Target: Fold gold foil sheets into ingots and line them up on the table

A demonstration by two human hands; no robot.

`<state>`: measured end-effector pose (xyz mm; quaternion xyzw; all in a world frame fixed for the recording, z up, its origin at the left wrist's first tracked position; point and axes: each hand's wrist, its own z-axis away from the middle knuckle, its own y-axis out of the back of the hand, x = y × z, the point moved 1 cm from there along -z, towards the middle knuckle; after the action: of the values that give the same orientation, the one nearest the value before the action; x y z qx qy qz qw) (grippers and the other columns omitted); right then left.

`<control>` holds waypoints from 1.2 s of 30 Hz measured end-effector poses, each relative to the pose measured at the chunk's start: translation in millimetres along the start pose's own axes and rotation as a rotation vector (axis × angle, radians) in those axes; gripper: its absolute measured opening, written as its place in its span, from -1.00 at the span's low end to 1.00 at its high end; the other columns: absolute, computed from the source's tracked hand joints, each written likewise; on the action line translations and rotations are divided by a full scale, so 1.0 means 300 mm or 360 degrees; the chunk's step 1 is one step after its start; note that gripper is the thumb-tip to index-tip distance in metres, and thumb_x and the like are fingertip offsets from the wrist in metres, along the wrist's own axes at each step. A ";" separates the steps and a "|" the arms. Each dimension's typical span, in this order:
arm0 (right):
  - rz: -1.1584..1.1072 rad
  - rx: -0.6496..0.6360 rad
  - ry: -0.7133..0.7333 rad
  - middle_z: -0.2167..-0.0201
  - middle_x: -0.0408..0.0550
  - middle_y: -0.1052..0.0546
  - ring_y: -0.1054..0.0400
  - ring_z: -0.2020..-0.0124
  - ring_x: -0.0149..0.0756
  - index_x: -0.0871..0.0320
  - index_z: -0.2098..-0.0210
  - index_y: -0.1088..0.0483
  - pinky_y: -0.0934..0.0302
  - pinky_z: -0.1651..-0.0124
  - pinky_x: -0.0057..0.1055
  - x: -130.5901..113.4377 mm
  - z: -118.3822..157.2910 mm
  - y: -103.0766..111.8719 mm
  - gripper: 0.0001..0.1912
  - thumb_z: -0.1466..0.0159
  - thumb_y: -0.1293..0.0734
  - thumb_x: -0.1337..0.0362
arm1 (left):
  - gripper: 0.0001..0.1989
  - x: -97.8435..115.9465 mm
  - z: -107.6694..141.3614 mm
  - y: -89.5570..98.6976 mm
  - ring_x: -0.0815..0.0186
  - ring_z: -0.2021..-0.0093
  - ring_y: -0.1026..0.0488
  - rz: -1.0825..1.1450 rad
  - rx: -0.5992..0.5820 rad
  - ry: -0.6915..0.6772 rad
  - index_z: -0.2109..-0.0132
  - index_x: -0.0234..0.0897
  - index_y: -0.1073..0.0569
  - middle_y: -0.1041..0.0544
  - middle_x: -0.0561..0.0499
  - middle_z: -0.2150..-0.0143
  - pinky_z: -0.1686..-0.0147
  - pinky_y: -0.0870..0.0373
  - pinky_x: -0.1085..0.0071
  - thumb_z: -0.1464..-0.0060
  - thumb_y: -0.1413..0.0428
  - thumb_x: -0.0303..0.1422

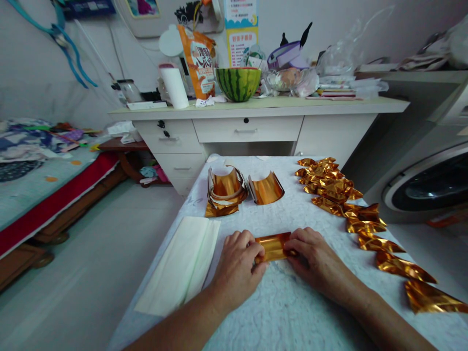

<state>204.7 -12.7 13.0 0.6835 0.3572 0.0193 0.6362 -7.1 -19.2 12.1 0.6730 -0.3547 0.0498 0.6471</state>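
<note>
A partly rolled sheet of shiny gold foil paper (273,246) lies level just over the table cloth. Its left end is pinched by my left hand (241,261), fingers curled around the edge. At the other end my right hand (310,258) grips the foil the same way. Beyond my hands stands a stack of curled gold foil sheets (224,190), with a single curved foil sheet (267,189) beside it. Along the right side runs a row of twisted gold foil pieces (329,187). To the left of my left hand lies folded pale paper (175,265).
A white desk (248,130) stands behind the cloth-covered table (314,312), holding a watermelon half (238,84), an orange snack bag (199,63) and a white paper roll (174,87). A washing machine (431,170) is at the right, a bed (54,195) at the left.
</note>
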 end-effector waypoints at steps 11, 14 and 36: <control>-0.0051 -0.0026 0.0027 0.28 0.00 -0.47 -0.31 0.23 -0.19 0.12 0.22 -0.47 -0.18 0.16 -0.23 -0.003 0.002 0.012 -0.86 -0.31 -0.27 0.36 | -0.88 -0.009 -0.007 0.003 0.20 0.09 -0.31 0.0126 0.0046 -0.0014 0.29 -0.19 -0.47 -0.40 0.02 0.15 0.05 -0.23 0.22 0.00 -0.22 -0.47; -0.0066 -0.0025 0.0023 0.28 -0.01 -0.47 -0.31 0.24 -0.20 0.11 0.24 -0.47 -0.19 0.17 -0.24 0.004 0.000 0.007 -0.86 -0.30 -0.27 0.38 | -0.88 -0.011 -0.007 0.002 0.21 0.10 -0.32 0.0144 0.0046 -0.0005 0.30 -0.19 -0.47 -0.40 0.03 0.17 0.05 -0.24 0.23 0.01 -0.22 -0.49; -0.0175 0.0225 -0.0300 0.09 0.04 -0.38 -0.28 0.05 -0.07 0.07 0.07 -0.35 -0.24 0.01 -0.09 0.037 0.002 0.012 -0.66 -0.15 -0.35 0.38 | -0.85 -0.019 -0.017 0.007 0.18 0.08 -0.28 0.0193 0.0047 0.0132 0.25 -0.20 -0.40 -0.37 0.03 0.16 0.05 -0.25 0.22 0.00 -0.17 -0.48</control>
<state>215.0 -7.4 11.2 0.7049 0.3332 -0.1052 0.6172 -10.7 -12.1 11.6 0.6572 -0.3669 0.1221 0.6470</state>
